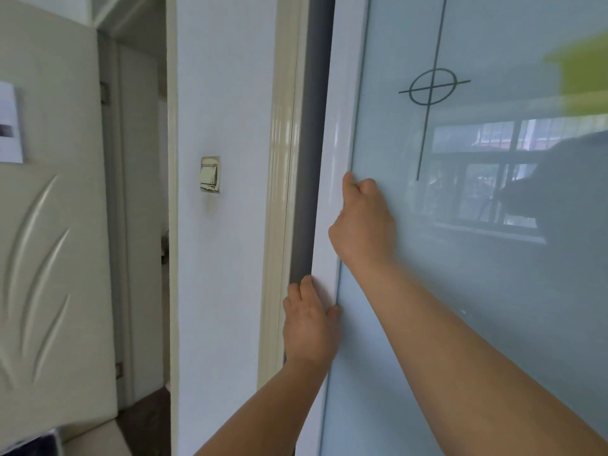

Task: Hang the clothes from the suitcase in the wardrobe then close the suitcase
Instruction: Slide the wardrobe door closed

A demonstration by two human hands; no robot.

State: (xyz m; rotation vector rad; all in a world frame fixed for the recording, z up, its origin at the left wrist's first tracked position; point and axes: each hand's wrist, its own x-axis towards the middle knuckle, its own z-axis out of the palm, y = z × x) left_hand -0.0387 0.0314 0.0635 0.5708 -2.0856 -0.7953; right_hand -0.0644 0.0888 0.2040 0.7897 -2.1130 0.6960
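Observation:
A sliding wardrobe door (477, 258) of pale blue frosted glass with a white frame fills the right half of the view. My left hand (309, 324) grips the door's white left edge low down, fingers curled around it at the grey strip (312, 159). My right hand (363, 222) is higher up, fingers hooked on the inner rim of the same frame, its knuckles against the glass. The door stands against the cream jamb (279, 192), with only the grey strip showing between them. The suitcase and the clothes are out of view.
A white wall (223, 93) with a light switch (210, 174) stands left of the wardrobe. Further left an open cream room door (49, 225) leads to a hallway. The glass reflects a window and a yellow-green blur (582, 70).

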